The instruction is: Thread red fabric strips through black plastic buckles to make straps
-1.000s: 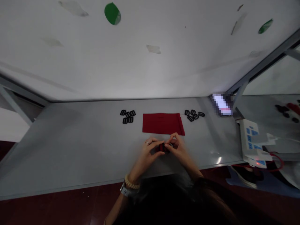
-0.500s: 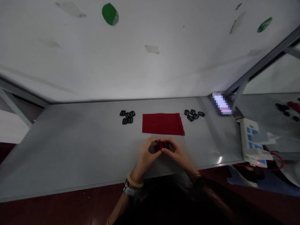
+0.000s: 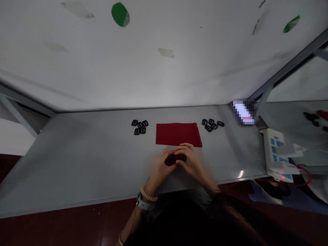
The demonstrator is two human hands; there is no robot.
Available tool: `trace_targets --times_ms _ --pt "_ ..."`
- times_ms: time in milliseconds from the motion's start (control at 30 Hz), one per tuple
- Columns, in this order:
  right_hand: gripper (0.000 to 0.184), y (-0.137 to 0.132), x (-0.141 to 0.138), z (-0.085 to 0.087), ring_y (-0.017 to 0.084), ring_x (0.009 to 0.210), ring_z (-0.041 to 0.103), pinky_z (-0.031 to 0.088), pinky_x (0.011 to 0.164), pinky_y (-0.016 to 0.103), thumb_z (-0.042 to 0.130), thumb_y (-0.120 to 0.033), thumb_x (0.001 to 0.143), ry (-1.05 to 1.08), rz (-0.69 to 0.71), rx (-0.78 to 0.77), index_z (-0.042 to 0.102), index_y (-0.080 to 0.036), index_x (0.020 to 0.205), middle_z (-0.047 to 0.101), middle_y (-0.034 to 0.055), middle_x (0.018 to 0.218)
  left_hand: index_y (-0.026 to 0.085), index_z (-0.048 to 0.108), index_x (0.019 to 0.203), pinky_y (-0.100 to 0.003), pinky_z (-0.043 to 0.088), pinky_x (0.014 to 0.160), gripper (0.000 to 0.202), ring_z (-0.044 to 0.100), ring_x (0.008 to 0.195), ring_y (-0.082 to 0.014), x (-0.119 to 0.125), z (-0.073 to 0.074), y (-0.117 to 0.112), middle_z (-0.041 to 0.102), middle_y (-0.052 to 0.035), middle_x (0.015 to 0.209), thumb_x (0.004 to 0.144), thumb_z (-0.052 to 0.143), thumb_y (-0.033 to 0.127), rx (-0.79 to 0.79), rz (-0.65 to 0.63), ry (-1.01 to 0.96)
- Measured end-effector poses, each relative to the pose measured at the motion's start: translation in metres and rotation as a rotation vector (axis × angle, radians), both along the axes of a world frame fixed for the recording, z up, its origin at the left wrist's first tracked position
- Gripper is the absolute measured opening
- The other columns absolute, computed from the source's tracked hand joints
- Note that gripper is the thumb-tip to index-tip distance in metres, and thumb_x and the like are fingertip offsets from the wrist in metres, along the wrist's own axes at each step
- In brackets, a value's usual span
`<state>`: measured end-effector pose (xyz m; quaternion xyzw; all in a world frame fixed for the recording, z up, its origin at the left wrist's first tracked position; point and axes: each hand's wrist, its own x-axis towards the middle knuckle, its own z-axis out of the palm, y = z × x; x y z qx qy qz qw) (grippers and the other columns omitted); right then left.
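Your left hand (image 3: 161, 166) and right hand (image 3: 191, 161) hold a small dark item (image 3: 175, 159) together, just before the red cloth (image 3: 178, 134) on the grey table (image 3: 77, 153), with black buckles (image 3: 139, 127) left of the cloth and more black buckles (image 3: 211, 125) right of it.

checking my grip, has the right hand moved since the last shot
Yes, the right hand has moved up the view, toward the red cloth, its fingers now level with the cloth's near edge.

the red cloth (image 3: 178, 134) is matt, the grey tabletop (image 3: 77, 164) smooth and faintly glossy, the black plastic sliders (image 3: 139, 127) dull.
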<state>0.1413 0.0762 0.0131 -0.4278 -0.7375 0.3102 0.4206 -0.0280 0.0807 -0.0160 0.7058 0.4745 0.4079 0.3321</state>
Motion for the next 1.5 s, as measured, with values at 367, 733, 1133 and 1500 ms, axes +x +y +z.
trace_targets --times_ms 367,733,1133,1500 --pt "0.028 0.012 0.015 0.001 0.025 0.094 0.053 0.049 0.087 0.042 0.062 -0.036 0.091 -0.055 0.103 -0.133 0.064 -0.028 0.118 0.064 0.0052 0.091 0.019 0.062 0.096 -0.034 0.052 0.08 0.023 0.063 0.088 -0.0191 -0.002 0.022 0.0 0.065 -0.0037 0.094 0.075 0.071 0.018 -0.051 0.04 -0.014" --pt "0.009 0.018 0.003 0.003 0.023 0.096 0.05 0.044 0.088 0.041 0.068 -0.026 0.086 -0.061 0.1 -0.185 0.065 -0.023 0.094 0.056 0.0064 0.097 0.019 0.06 0.099 -0.032 0.054 0.076 0.028 0.063 0.085 -0.0182 -0.002 0.007 0.001 0.064 -0.0036 0.093 0.073 0.067 0.013 0.04 0.012 -0.029" --pt "0.02 0.014 0.009 0.002 0.021 0.099 0.057 0.045 0.091 0.038 0.06 -0.044 0.09 0.543 0.132 -0.419 0.054 -0.025 0.087 0.061 0.0044 0.093 0.019 0.063 0.099 -0.034 0.054 0.076 0.026 0.064 0.085 -0.0201 -0.004 0.018 0.004 0.066 -0.0035 0.093 0.075 0.072 0.02 0.07 -0.01 -0.044" --pt "0.012 0.009 -0.002 0.014 0.015 0.077 0.054 0.044 0.076 0.031 0.06 -0.016 0.08 0.298 -0.051 -0.33 0.05 -0.023 0.081 0.05 -0.002 0.081 0.021 0.064 0.1 -0.042 0.052 0.093 0.028 0.066 0.104 -0.0235 -0.011 0.019 0.002 0.07 -0.0076 0.108 0.074 0.075 0.025 -0.079 -0.066 -0.173"
